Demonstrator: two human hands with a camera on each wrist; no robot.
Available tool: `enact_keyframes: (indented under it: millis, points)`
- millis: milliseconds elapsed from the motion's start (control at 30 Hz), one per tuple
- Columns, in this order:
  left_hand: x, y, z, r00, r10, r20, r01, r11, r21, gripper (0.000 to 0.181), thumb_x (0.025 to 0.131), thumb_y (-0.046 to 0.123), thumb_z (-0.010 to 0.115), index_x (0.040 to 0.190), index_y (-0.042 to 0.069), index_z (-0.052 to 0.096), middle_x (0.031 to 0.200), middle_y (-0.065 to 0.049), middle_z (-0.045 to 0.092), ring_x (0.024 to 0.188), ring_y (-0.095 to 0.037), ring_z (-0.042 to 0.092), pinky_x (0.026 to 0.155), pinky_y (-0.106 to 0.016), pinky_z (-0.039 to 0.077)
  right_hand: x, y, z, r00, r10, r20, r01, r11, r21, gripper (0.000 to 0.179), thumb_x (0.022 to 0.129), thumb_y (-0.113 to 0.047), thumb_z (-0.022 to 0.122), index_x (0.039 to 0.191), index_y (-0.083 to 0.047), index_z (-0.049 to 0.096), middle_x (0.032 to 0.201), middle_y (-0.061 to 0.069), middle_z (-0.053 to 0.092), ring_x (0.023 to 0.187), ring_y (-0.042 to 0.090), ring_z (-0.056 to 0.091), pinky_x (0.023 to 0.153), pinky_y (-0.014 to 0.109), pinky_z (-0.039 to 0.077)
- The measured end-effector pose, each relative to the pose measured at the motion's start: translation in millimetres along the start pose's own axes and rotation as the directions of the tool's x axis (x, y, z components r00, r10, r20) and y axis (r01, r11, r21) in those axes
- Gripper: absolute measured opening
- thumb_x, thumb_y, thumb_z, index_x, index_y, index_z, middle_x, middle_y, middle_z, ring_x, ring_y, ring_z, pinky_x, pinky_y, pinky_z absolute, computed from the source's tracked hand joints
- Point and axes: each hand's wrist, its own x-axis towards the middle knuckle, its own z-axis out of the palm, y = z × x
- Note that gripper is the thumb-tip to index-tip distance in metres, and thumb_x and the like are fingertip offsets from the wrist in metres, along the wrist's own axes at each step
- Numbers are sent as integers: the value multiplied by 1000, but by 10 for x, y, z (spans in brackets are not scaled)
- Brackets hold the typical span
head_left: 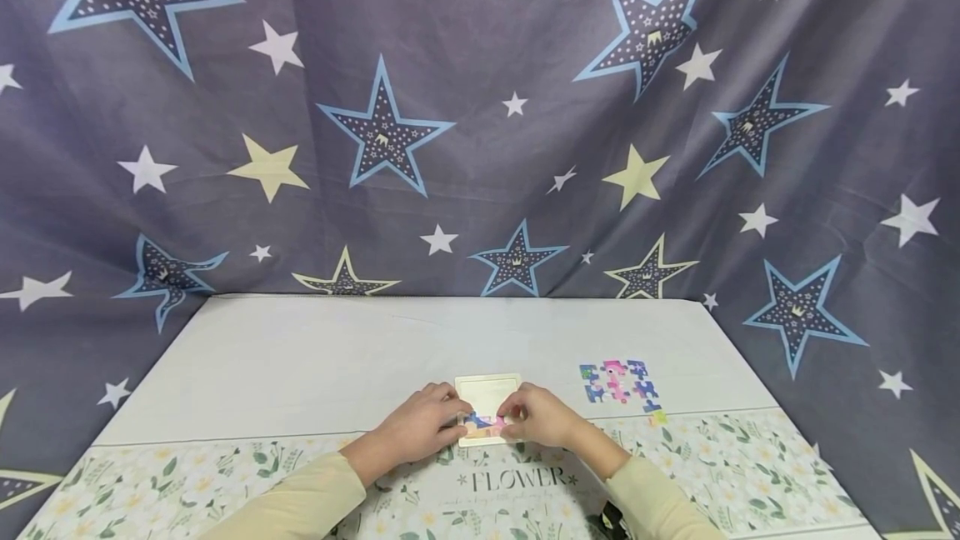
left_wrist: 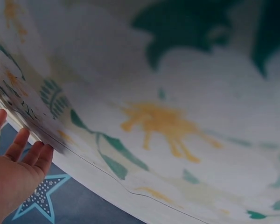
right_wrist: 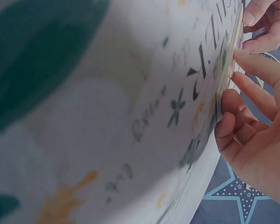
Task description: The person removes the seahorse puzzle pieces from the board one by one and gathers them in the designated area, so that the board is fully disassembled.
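Observation:
A small cream puzzle tray (head_left: 487, 390) lies on the table in front of me. Along its near side sit several joined jigsaw pieces (head_left: 483, 423), blue, pink and orange. My left hand (head_left: 420, 423) grips the tray's left edge, the index fingertip over the rim. At the right side of the row, my right hand (head_left: 543, 417) pinches a pink jigsaw piece (head_left: 500, 421) between thumb and index finger; the fingers partly cover it. In the right wrist view the right hand (right_wrist: 261, 116) is at the tray's thin edge (right_wrist: 228, 65). The left wrist view shows the left hand's (left_wrist: 18, 172) fingers slightly bent.
More jigsaw pieces (head_left: 618, 382), pink and blue, lie grouped to the right of the tray, a yellow-green one nearest me. Under the tray is a floral table cover (head_left: 300, 457) with printed lettering. A star-patterned curtain (head_left: 465, 215) hangs behind the white table (head_left: 300, 348).

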Motion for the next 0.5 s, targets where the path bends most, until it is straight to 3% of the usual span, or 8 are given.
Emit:
enact_keyframes:
  millis: [233, 500]
  points:
    - [-7, 23, -4, 1000, 15, -3, -15, 1000, 12, 33, 93, 44, 53, 119, 27, 62, 109, 5, 52, 96, -10, 48, 85, -34, 44, 14, 33, 4, 1000, 11, 2, -11, 1000, -2, 21, 81, -19, 73, 99, -8, 69, 89, 3, 54, 75, 10, 45, 65, 24, 40]
    - [2, 29, 3, 1000, -8, 1, 8, 1000, 21, 34, 91, 46, 54, 118, 27, 63, 108, 6, 51, 95, -9, 47, 86, -33, 44, 32, 39, 13, 1000, 30, 0, -30, 999, -19, 21, 80, -21, 75, 98, -11, 69, 88, 0, 53, 74, 8, 45, 65, 23, 40]
